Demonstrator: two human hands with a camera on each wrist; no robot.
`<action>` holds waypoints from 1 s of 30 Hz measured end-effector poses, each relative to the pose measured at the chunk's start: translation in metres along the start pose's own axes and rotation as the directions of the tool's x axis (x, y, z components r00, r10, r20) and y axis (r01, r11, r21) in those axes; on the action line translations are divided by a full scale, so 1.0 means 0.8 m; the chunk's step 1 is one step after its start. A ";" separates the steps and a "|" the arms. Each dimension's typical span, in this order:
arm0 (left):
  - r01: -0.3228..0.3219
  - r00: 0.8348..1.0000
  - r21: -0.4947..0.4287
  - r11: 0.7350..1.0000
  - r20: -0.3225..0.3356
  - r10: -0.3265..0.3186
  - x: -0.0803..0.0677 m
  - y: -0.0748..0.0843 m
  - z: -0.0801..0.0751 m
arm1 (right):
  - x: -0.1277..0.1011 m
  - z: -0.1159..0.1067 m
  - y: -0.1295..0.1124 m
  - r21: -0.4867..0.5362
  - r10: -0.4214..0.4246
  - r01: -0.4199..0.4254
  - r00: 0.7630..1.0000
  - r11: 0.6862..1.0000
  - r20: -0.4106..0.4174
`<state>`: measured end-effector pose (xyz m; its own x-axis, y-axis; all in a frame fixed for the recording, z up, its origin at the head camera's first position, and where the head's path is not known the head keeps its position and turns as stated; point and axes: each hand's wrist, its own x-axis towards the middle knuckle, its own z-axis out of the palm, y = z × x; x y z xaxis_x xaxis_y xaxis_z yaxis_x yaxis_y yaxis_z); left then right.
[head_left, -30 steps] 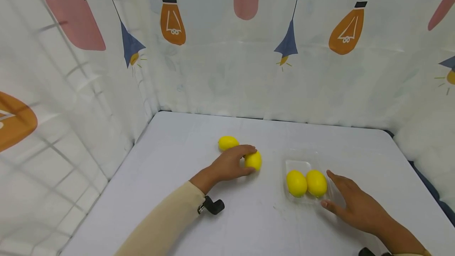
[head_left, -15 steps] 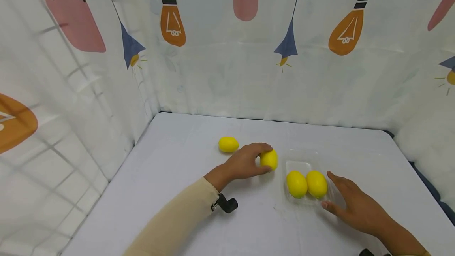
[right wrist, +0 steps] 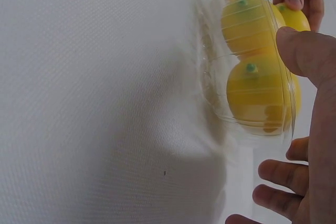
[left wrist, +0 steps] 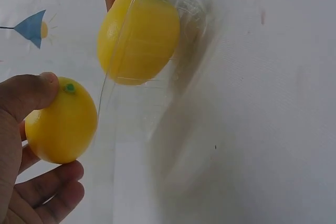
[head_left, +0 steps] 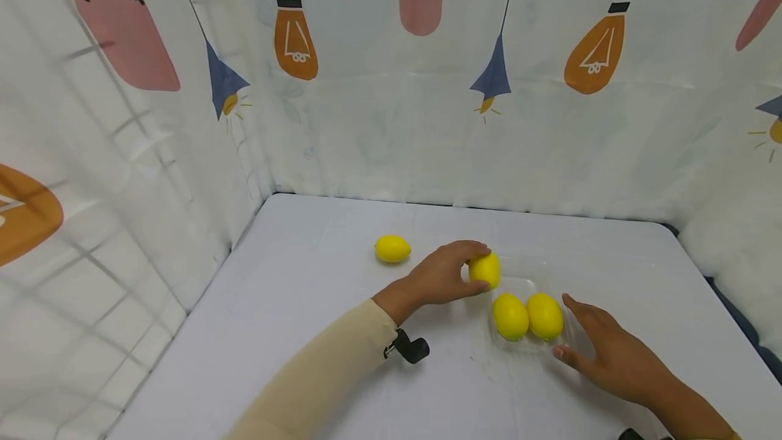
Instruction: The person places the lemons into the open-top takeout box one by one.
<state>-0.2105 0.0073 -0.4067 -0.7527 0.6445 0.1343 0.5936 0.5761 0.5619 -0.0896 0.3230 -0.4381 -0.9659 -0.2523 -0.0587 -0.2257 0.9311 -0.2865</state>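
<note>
A spare lemon (head_left: 392,248) is lying on the white counter (head_left: 305,331). The left hand (head_left: 442,277) is grasping a lemon (head_left: 485,269) at the clear tray (head_left: 522,284), likely lowering it beside two others; the right hand (head_left: 611,352), fingers relaxed, is steadying the tray.

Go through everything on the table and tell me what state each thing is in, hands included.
Left hand: fingers curled round a lemon, holding it at the tray's far-left edge.
Held lemon: gripped, not yet lying in the tray.
Clear plastic tray: open-topped, flat on the table, holding two lemons.
Two tray lemons: side by side in the tray.
Loose lemon: alone on the table, untouched.
Right hand: fingers spread, against the tray's right side.
</note>
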 end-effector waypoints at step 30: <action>0.064 0.997 0.094 0.993 0.036 -0.068 0.045 0.039 0.039 | -0.002 -0.001 0.000 0.012 -0.023 0.023 0.999 1.000 -0.023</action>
<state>-0.2100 0.0641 -0.4097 -0.7804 0.6218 0.0665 0.5684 0.6610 0.4900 -0.0881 0.3234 -0.4374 -0.9632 -0.2673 -0.0298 -0.2466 0.9219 -0.2988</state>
